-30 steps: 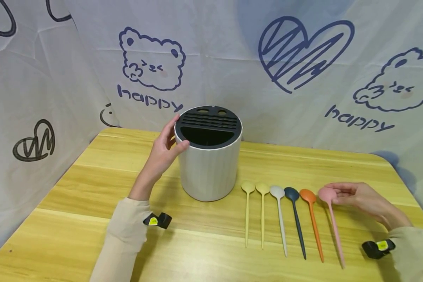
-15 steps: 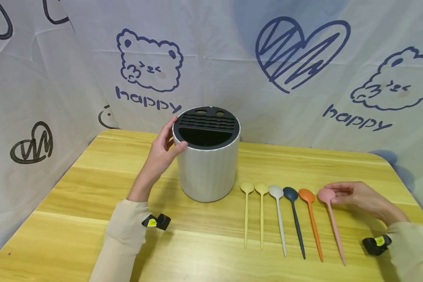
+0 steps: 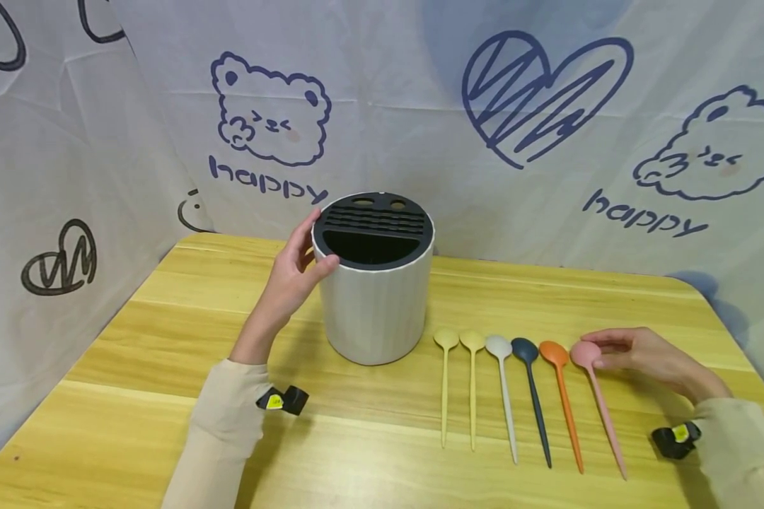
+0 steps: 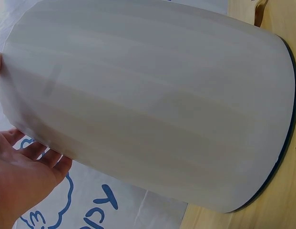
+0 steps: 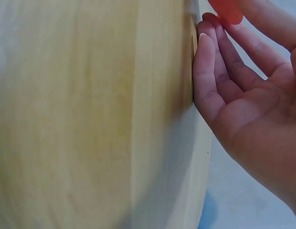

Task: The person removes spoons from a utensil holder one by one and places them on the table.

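A white ribbed utensil holder with a black slotted top stands upright on the table. My left hand grips its left side at the rim, thumb in front and fingers behind; the left wrist view shows the fingertips against the holder's wall. On the right, my right hand pinches the bowl of a pink spoon between thumb and fingers. The spoon's handle points toward the front edge. Close on its left lies an orange spoon. In the right wrist view, the pinched bowl shows only partly at the top.
Left of the orange spoon, a navy spoon, a pale grey spoon and two yellow spoons lie in a row, bowls away from me. A white printed cloth hangs behind the wooden table.
My right hand has shifted slightly left, bringing the pink spoon's bowl closer to the orange one. The left hand keeps its hold on the utensil holder.
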Tool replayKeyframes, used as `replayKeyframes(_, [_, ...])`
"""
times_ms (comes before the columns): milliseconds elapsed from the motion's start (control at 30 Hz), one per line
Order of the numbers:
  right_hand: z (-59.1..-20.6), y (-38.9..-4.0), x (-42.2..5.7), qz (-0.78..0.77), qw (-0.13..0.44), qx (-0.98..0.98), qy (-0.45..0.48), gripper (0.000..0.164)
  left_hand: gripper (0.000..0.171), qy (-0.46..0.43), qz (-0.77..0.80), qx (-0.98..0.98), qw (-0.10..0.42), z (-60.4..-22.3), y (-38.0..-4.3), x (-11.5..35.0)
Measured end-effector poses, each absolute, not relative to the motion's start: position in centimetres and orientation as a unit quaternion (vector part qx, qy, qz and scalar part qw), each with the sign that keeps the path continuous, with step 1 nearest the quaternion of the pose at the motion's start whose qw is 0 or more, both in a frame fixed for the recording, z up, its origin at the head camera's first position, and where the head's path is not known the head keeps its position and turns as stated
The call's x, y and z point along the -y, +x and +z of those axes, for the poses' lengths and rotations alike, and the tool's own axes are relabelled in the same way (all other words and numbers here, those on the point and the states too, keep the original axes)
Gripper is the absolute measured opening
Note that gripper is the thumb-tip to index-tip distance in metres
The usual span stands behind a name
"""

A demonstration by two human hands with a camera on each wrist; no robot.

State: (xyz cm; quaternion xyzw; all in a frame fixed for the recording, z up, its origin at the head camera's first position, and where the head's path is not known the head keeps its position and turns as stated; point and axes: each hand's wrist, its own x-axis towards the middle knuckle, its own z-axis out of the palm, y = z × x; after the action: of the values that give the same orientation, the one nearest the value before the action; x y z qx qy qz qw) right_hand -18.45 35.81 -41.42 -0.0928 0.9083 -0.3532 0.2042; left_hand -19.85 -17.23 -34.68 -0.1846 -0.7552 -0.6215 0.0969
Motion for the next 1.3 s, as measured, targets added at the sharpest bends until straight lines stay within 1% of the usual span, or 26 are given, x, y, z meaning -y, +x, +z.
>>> replayKeyframes(333, [-41.51,-18.82,-35.83,-0.354,0.213,-0.905,-0.101,0.062,0.081,-0.193,-0.624,0.751,0.1,-34.67,-19.88,17.18])
replayKeyframes(600, [-41.58,-18.83,-35.69,-0.37,0.225,-0.898,-0.086,0.063,0.083,-0.199,-0.623,0.749,0.103,-34.69,-19.87,17.14])
replayKeyframes(833, [-41.62,-18.93,-35.51,-0.394,0.221,-0.886,-0.104,0.056,0.082,-0.201,-0.623,0.749,0.105,-34.75,-19.9,17.22])
replayKeyframes(1000, [-41.78,-19.04,-35.55,-0.403,0.22,-0.883,-0.101,0.055,0.082,-0.202,-0.624,0.748,0.104,-34.75,-19.93,17.26])
replayKeyframes(1233, [-41.88,-19.08,-35.73,-0.397,0.219,-0.887,-0.09,0.05,0.085,-0.196,-0.626,0.748,0.099,-34.79,-19.93,17.25])
replayKeyframes(1300, [-41.79,-19.1,-35.65,-0.4,0.219,-0.887,-0.08,0.05,0.09,-0.188,-0.626,0.75,0.095,-34.77,-19.85,17.29])
